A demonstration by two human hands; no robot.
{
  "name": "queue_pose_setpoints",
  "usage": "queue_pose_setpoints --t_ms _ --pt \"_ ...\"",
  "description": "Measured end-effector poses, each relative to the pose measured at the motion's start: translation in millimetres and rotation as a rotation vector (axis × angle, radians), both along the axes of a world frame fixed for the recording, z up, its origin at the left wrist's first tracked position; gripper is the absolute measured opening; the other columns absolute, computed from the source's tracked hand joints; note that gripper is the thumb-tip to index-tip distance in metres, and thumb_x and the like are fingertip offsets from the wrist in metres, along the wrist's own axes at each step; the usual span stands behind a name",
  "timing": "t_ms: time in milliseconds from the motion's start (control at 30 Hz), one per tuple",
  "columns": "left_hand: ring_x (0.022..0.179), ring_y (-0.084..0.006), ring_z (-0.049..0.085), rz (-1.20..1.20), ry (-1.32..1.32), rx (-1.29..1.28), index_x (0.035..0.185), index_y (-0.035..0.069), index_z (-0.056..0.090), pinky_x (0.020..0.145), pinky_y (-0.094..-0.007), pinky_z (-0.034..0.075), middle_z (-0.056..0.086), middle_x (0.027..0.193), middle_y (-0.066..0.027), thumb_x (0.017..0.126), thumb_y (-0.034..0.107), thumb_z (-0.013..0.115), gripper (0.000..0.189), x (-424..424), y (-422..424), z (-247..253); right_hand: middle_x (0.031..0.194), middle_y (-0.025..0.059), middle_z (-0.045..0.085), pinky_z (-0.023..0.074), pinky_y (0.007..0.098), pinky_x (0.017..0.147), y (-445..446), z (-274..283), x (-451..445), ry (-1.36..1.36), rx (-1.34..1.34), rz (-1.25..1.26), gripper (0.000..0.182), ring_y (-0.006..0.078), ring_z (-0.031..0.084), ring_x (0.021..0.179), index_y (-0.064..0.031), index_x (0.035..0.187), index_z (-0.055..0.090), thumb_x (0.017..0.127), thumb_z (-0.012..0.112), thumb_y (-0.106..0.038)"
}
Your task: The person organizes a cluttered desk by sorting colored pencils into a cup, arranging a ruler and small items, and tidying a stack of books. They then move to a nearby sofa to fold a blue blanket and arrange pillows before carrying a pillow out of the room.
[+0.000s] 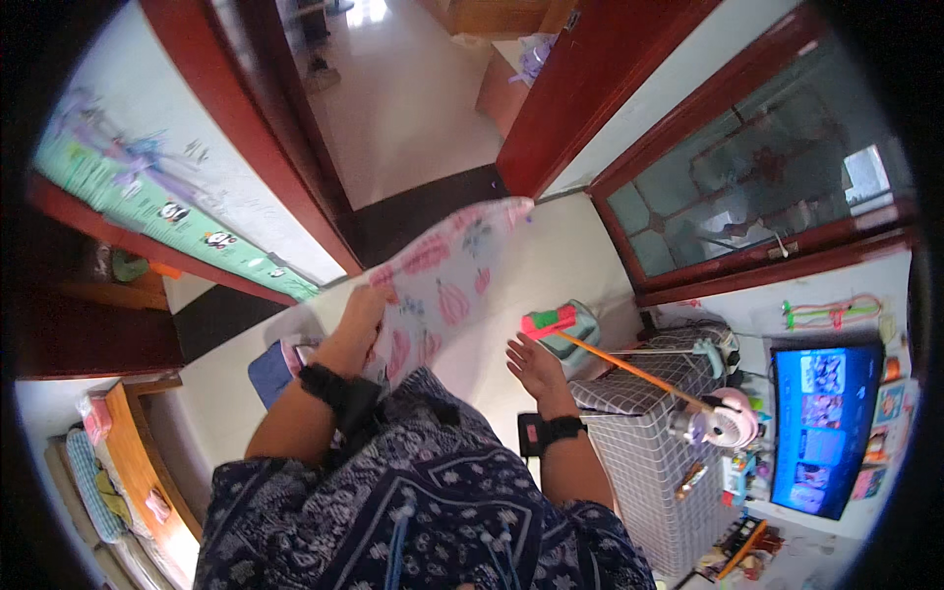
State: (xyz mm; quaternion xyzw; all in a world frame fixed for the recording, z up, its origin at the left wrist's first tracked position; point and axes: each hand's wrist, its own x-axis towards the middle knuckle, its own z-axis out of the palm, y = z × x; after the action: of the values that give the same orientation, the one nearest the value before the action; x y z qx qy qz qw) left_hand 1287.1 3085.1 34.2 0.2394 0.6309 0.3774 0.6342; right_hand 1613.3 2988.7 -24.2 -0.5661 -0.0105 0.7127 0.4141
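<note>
My left hand (367,317) grips one edge of a white cloth (442,287) with pink and grey printed motifs. The cloth hangs spread out in front of me, its far corner reaching toward the doorway. My right hand (538,372) holds nothing, and its fingers are apart. Just beyond those fingers is the pink and green head of a broom (549,321) with an orange stick. A pale green dustpan (582,332) sits behind the broom head. Both forearms wear black straps with small devices.
On the right, a table under a checked cloth (649,457) carries a pink fan (730,426) before a lit television (824,431). Ahead, a red door (590,88) stands open. A glazed door (737,162) is at the right, a wooden bench (140,457) at the left.
</note>
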Motion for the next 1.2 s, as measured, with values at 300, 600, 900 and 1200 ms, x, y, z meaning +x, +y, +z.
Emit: queue_pose_setpoints --t_ms 300,600,900,1200 --pt "0.057 -0.0219 0.055 0.063 -0.235 0.093 0.08 -0.005 0.06 0.051 -0.0353 0.043 0.058 0.071 -0.0089 0.07 0.006 0.059 0.015 48 231 70 0.134 0.0151 0.048 0.0327 0.0414 0.105 240 32 -4 0.07 0.084 0.101 0.046 0.027 0.043 0.124 -0.0087 0.137 0.043 0.096 0.047 -0.028" --pt "0.067 -0.0232 0.061 -0.003 -0.143 0.119 0.104 0.0 0.06 0.059 -0.0329 0.05 0.063 0.083 -0.0092 0.072 0.012 0.053 0.035 55 451 -8 0.137 0.0147 0.046 0.0288 0.0427 0.108 488 23 17 0.078 0.126 0.258 0.051 0.0288 0.041 0.127 -0.0071 0.14 0.039 0.095 0.049 -0.029" --pt "0.071 -0.0231 0.059 -0.026 -0.242 0.026 0.103 0.0 0.059 0.062 -0.0341 0.049 0.062 0.087 -0.0104 0.075 0.012 0.051 0.032 107 663 48 0.13 0.01 0.052 0.038 0.036 0.099 707 52 52 -0.145 0.247 0.337 0.06 0.0218 0.05 0.114 -0.0061 0.141 0.036 0.087 0.057 -0.019" --pt "0.072 -0.0208 0.058 -0.179 -0.229 0.176 0.1 0.0 0.059 0.063 -0.0309 0.047 0.062 0.086 -0.0101 0.075 0.015 0.053 0.03 196 898 35 0.138 0.0137 0.042 0.0427 0.0352 0.094 890 -9 83 -0.525 0.307 -0.005 0.078 0.0236 0.049 0.117 -0.0083 0.148 0.015 0.088 0.062 -0.025"
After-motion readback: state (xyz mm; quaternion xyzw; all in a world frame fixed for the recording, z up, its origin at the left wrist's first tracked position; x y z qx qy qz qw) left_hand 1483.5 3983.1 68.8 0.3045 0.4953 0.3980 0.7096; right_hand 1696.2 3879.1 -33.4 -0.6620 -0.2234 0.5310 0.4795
